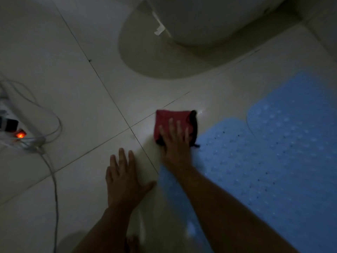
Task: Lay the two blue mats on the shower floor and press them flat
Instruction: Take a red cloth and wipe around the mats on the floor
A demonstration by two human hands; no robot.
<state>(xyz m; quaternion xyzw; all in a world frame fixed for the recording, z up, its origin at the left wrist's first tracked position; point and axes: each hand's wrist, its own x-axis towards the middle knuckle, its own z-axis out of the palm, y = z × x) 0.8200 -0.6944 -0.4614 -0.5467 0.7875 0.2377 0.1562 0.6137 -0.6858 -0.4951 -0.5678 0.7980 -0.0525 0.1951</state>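
Note:
Two light blue bumpy mats lie on the white tiled floor at the right: a near mat [255, 170] and a far mat [299, 106] whose rounded edge overlaps it. My right hand [176, 141] presses flat with straight fingers on a folded red and black cloth [169, 119], which lies on the tile just left of the near mat's corner. My left hand [124, 178] rests flat on the bare tile, fingers spread, just left of the near mat's edge. The scene is dim and a little blurred.
A white toilet base [164, 57] stands on the floor at the top centre. At the left edge lies a power strip with a glowing orange switch [20, 135] and grey cables [54, 179] trailing down across the tiles.

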